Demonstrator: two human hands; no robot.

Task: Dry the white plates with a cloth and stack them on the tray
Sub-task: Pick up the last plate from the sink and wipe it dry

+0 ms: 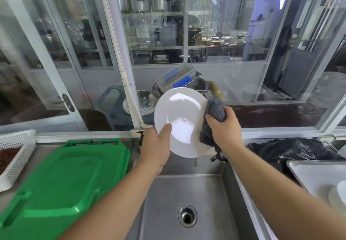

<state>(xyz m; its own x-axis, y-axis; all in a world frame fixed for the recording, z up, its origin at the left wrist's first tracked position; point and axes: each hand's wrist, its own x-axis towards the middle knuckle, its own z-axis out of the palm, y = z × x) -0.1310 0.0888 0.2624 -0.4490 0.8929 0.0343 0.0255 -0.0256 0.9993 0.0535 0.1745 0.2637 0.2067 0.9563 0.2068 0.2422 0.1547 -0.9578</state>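
A white plate (182, 116) is held upright above the sink, its face toward me. My left hand (157, 144) grips its lower left rim, thumb on the face. My right hand (223, 127) grips a bunched grey cloth (213, 116) against the plate's right edge. At the far right a metal tray (307, 172) lies on the counter with a stack of white plates (338, 198) at its near corner, partly cut off by the frame.
The steel sink (187, 193) with its drain lies below my hands. A green plastic lid (61, 180) lies on the left counter beside a white basket (16, 151). A black bag (292, 150) lies behind the tray. A glass window stands behind the counter.
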